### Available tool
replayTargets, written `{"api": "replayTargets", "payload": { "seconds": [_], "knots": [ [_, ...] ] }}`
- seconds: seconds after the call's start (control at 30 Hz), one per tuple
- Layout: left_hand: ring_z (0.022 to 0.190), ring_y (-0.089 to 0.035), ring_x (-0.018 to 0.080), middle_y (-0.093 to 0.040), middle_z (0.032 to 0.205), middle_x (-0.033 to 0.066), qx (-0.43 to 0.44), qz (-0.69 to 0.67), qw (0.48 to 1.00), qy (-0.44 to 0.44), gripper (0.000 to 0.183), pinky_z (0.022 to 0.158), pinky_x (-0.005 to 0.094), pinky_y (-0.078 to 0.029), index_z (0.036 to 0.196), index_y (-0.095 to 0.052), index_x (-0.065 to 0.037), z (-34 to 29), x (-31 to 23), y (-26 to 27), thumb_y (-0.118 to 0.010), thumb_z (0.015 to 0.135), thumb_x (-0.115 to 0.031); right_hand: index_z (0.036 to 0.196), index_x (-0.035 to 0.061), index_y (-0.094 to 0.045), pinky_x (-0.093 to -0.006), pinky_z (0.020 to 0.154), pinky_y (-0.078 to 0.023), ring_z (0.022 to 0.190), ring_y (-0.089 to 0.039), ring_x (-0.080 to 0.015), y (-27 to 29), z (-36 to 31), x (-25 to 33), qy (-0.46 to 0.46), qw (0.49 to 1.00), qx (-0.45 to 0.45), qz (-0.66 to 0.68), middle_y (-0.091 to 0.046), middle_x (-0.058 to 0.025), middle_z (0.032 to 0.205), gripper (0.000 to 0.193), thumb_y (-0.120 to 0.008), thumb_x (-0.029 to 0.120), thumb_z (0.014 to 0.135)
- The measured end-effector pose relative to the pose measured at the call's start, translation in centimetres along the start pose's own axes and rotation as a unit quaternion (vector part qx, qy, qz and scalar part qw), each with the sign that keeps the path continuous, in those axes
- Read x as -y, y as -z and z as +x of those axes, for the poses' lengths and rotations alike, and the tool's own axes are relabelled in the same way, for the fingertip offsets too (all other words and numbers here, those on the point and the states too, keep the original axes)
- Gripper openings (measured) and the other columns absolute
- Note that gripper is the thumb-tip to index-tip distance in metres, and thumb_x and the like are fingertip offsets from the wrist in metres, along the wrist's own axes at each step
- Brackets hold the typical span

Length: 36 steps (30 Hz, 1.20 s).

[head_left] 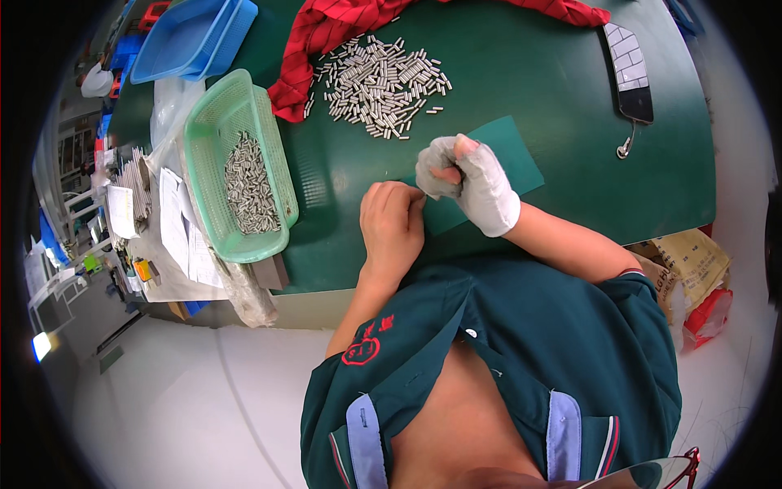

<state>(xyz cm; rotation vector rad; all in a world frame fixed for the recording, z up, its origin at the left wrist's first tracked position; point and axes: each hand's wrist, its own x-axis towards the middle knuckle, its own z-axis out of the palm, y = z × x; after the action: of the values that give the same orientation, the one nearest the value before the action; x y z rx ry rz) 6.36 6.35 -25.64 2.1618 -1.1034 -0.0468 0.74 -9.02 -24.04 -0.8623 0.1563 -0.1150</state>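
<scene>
My left hand is bare and rests at the near part of the green table. Its fingers are curled and pressed together, and whatever lies in them is hidden. Just right of it, my right hand wears a whitish glove that leaves some fingertips bare. That hand is also closed, thumb against curled fingers, with no visible thing I can name in it. Both hands nearly meet over the left edge of a flat green sheet. Beyond them lies a loose pile of short silvery metal pins.
On the left, a light green plastic basket holds many similar metal pins. Blue trays stand behind it. Red cloth borders the pile. A phone with an attached ring lies far right. Papers lie left of the basket.
</scene>
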Motion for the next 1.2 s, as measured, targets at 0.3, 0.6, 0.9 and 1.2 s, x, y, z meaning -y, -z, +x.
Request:
{"api": "replayTargets", "payload": {
  "seconds": [0.3, 0.6, 0.9, 1.2],
  "knots": [
    [0.079, -0.056, 0.0295, -0.058, 0.079, 0.0085, -0.007, 0.004, 1.000, -0.004, 0.012, 0.072, 0.0389, -0.043, 0.078, -0.057, -0.005, -0.1, -0.1, 0.0, -0.065, 0.072, 0.002, 0.067, 0.0082, -0.035, -0.0266, 0.056, -0.028, 0.059, -0.030, -0.0114, 0.4, -0.8, -1.0, 0.047, 0.998, 0.017, -0.026, -0.034, 0.0000, 0.063, 0.053, -0.043, 0.053, 0.095],
    [0.075, -0.052, 0.0179, -0.056, 0.083, 0.0068, -0.055, -0.225, 0.970, 0.076, 0.008, 0.066, 0.0285, -0.043, 0.086, -0.059, -0.001, -0.5, 0.8, 3.2, -0.064, 0.082, 0.001, 0.064, 0.0089, -0.034, -0.0298, 0.058, -0.033, 0.057, -0.034, -0.0159, 0.2, -0.8, -0.9, 0.077, 0.995, 0.044, -0.040, -0.033, -0.0019, 0.059, 0.060, -0.042, 0.062, 0.092],
    [0.076, -0.046, 0.0071, -0.052, 0.096, 0.0034, -0.125, -0.432, 0.892, 0.047, 0.006, 0.066, 0.0197, -0.038, 0.093, -0.059, -0.001, -0.9, 2.7, 6.6, -0.061, 0.088, 0.001, 0.065, 0.0090, -0.035, -0.0280, 0.058, -0.031, 0.059, -0.035, -0.0154, -0.3, -1.4, -0.8, 0.086, 0.990, 0.059, -0.090, -0.036, -0.0021, 0.060, 0.063, -0.045, 0.067, 0.088],
    [0.078, -0.049, 0.0104, -0.054, 0.095, 0.0043, -0.170, -0.290, 0.940, 0.064, 0.006, 0.069, 0.0219, -0.040, 0.092, -0.060, -0.001, -1.0, 3.3, 9.8, -0.062, 0.086, 0.001, 0.066, 0.0071, -0.036, -0.0262, 0.058, -0.030, 0.060, -0.035, -0.0130, -0.2, -1.6, -1.0, 0.094, 0.989, 0.065, -0.095, -0.039, -0.0031, 0.065, 0.063, -0.045, 0.065, 0.090]
  ]
}}
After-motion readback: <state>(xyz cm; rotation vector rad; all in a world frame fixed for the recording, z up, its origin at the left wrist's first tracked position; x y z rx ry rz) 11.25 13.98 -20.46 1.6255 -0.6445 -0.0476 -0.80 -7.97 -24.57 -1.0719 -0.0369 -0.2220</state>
